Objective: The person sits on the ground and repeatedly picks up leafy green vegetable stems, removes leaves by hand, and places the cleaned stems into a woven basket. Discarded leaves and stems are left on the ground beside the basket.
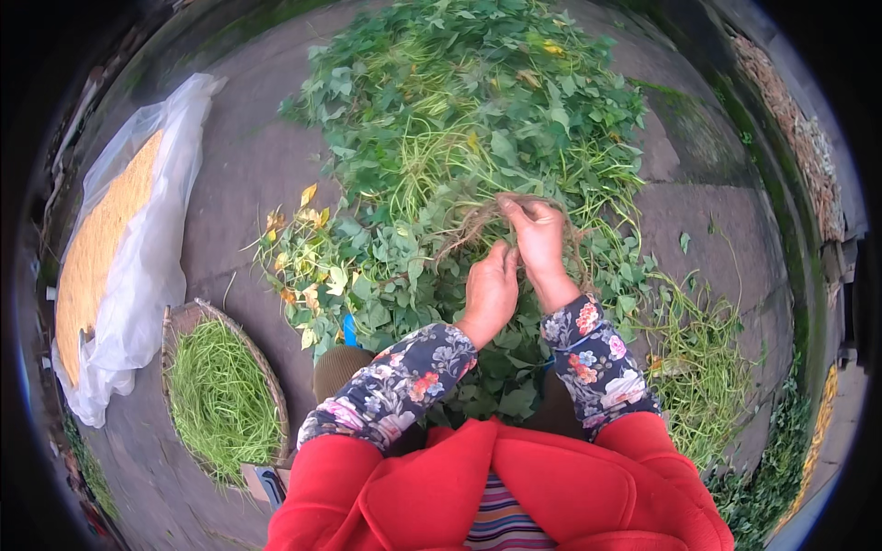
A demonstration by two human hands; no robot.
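Note:
In front of me spreads a large heap of leafy green vines (pixel 448 117), which look like sweet potato vines. My right hand (pixel 541 237) pinches a loose bundle of thin brown, stringy stems (pixel 475 222) between thumb and fingers, just above the near part of the heap. Against its lower edge is my left hand (pixel 490 293), curled, with its thumb and fingertips close to the right palm. Whether a strand lies between the left fingers is hidden. Yellowed leaves (pixel 310 220) lie at the heap's left side.
On my left stands a woven basket (pixel 275 406) of cut green stems (pixel 224 399). Beyond it, golden grain (pixel 110 234) lies on white plastic sheeting (pixel 165 234). Stripped stems (pixel 703 365) are piled on the paving at right. A dark-handled tool (pixel 270 485) is beside the basket.

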